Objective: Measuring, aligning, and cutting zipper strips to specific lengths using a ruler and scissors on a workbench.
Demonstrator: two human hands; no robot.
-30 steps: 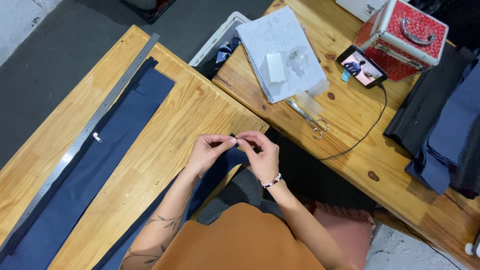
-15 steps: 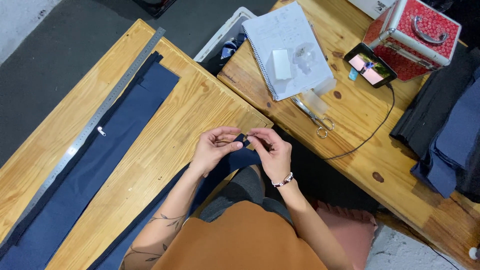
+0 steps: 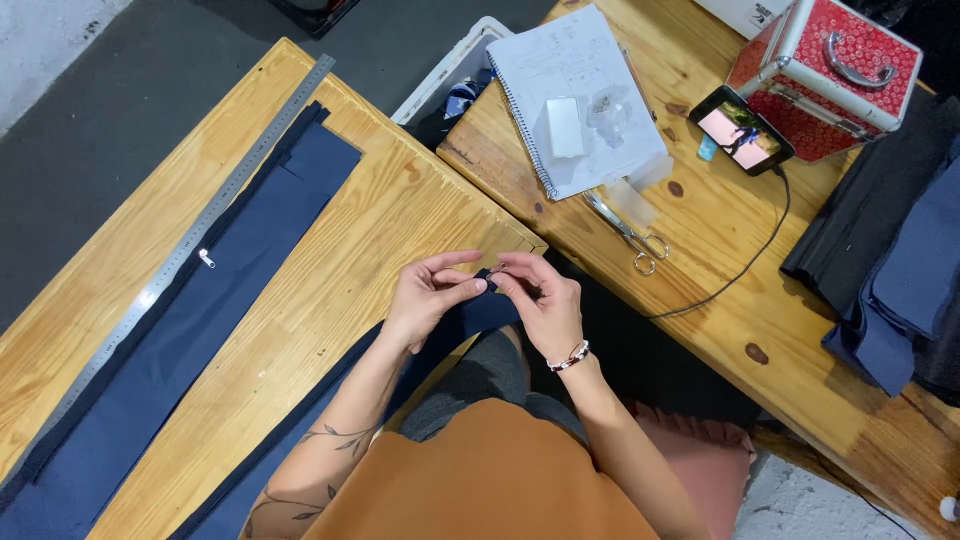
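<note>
Centrally, left hand [image 3: 428, 300] and right hand [image 3: 545, 305] brought fingertip to fingertip just off the near edge of the left table [image 3: 400, 215], over the lap. Thumb and forefinger of each hand closed in a pinch on the end of a navy strip [image 3: 480, 312]; other fingers loosely curled. Something small and dark between the fingertips, too small to identify. Rest of the strip hanging away down-left, under the left forearm, along the table edge.

Likely risks, judged from the grip: hold slight and at the very end of the cloth, so possible slip of the small part out of the pinch and down into the gap between the tables; pull from the hanging length of strip against the fingers; fraying or twisting of the cloth end if worked hard.

Surroundings: on the left table, a second long navy panel [image 3: 170, 380] with a small silver zipper pull [image 3: 206, 259], well apart from the hands, and a steel ruler [image 3: 225, 195] along its far side. On the right table [image 3: 720, 320], scissors [image 3: 628, 232] nearest the right hand, then a spiral notebook [image 3: 590, 60], a phone [image 3: 742, 130] with its cable [image 3: 735, 280], a red case [image 3: 830, 60] and folded dark cloth [image 3: 900, 250]. Nothing between the hands and the strip; the scissors within reach across the gap.
</note>
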